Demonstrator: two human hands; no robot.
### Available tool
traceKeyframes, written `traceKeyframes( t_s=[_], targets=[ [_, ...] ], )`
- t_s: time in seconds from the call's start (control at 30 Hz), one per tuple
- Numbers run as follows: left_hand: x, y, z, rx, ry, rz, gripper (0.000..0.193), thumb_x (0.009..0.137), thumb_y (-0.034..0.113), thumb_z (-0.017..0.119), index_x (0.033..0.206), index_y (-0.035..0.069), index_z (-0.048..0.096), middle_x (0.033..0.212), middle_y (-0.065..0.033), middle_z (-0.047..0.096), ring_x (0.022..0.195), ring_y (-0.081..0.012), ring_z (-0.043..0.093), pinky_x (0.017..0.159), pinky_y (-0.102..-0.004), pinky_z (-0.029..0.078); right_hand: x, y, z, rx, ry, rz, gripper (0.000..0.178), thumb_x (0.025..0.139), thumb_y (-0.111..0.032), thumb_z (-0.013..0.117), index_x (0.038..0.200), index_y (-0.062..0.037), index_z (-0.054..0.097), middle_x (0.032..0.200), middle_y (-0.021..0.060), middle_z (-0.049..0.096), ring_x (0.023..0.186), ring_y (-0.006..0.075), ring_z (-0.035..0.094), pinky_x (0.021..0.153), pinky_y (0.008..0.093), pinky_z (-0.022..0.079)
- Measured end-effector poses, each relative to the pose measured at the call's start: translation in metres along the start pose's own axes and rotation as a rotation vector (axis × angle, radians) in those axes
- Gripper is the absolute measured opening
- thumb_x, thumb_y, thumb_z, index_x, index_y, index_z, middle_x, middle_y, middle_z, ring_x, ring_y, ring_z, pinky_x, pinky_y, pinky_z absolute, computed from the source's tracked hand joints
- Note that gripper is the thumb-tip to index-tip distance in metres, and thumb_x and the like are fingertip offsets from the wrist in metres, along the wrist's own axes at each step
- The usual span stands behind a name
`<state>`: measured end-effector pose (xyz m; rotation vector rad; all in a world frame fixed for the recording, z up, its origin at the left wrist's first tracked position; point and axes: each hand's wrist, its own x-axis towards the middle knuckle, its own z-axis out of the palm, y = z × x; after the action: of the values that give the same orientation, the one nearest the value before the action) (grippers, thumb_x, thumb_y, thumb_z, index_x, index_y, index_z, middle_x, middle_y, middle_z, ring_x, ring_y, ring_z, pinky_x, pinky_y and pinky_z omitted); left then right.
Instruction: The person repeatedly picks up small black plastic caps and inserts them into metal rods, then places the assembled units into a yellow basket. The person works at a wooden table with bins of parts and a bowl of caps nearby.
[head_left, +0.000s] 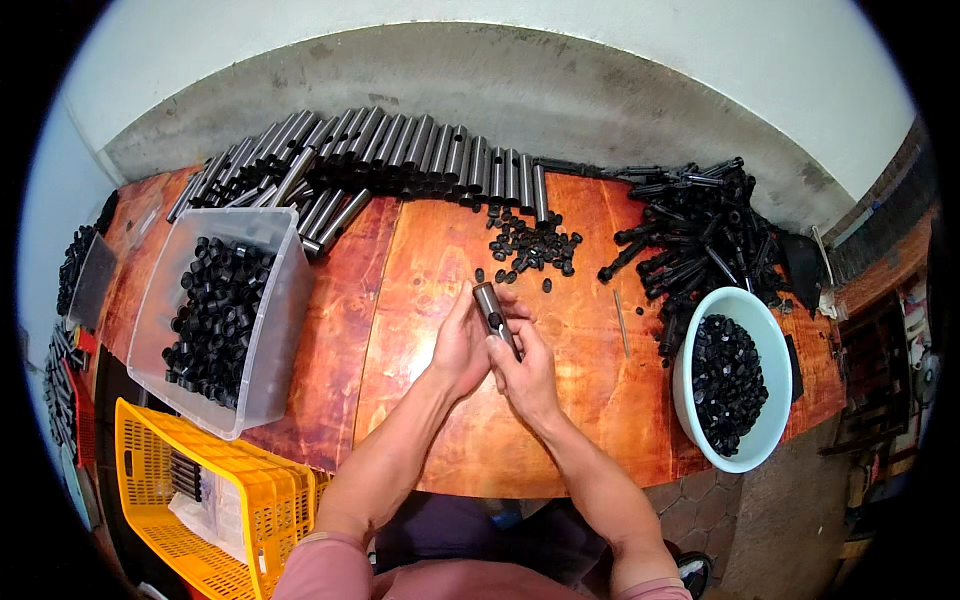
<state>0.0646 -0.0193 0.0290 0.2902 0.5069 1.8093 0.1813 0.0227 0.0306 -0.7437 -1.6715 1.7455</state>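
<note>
Between my two hands, over the middle of the wooden table, a short dark metal tube point(487, 303) is held at a tilt, its upper end pointing away from me. Fingers of my left hand point(460, 345) curl around its left side and behind it. My right hand point(528, 368) grips the lower part, the thumb pressed near a dark opening in the tube's side. Just beyond the fingertips lies a loose scatter of small black plastic caps point(530, 248). A thin metal rod point(621, 322) rests on the table right of my right hand.
Metal tubes point(400, 140) are stacked along the back wall. At left stand a clear bin point(270, 350) of black collars and a yellow crate point(290, 510). On the right are a heap of black rod-like parts point(700, 225) and a pale blue basin point(783, 385) of small black pieces.
</note>
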Motion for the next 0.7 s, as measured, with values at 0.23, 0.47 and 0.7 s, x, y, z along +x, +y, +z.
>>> traceKeyframes(
  t_s=[0.23, 0.47, 0.7],
  targets=[
    [0.005, 0.007, -0.006, -0.063, 0.200, 0.088, 0.053, 0.105, 0.059, 0.038, 0.105, 0.010, 0.059, 0.094, -0.0077, 0.065, 0.094, -0.0257, 0.065, 0.087, -0.0412, 0.054, 0.001, -0.013, -0.015, -0.379, 0.061, -0.219, 0.025, 0.096, -0.019, 0.064, 0.107, 0.0035, 0.068, 0.094, 0.0149, 0.068, 0.078, 0.0211, 0.066, 0.069, 0.0327, 0.052],
    [0.009, 0.025, -0.017, -0.148, 0.154, -0.021, 0.048, 0.106, 0.056, 0.036, 0.111, 0.012, 0.055, 0.080, -0.0013, 0.055, 0.060, -0.0149, 0.050, 0.053, -0.0285, 0.042, 0.029, 0.006, -0.050, -0.569, 0.398, -0.279, 0.013, 0.091, -0.006, 0.065, 0.100, 0.0022, 0.068, 0.090, 0.0148, 0.066, 0.075, 0.0225, 0.066, 0.068, 0.0336, 0.053],
    [0.015, 0.026, -0.021, -0.136, 0.136, -0.066, 0.035, 0.106, 0.045, 0.047, 0.113, 0.012, 0.055, 0.089, -0.0044, 0.060, 0.066, -0.0164, 0.057, 0.054, -0.0277, 0.047, 0.058, -0.005, -0.045, -0.932, 0.377, -0.342, 0.030, 0.085, -0.012, 0.071, 0.111, 0.0013, 0.066, 0.101, 0.0180, 0.066, 0.092, 0.0329, 0.066, 0.080, 0.0438, 0.052]
  ],
)
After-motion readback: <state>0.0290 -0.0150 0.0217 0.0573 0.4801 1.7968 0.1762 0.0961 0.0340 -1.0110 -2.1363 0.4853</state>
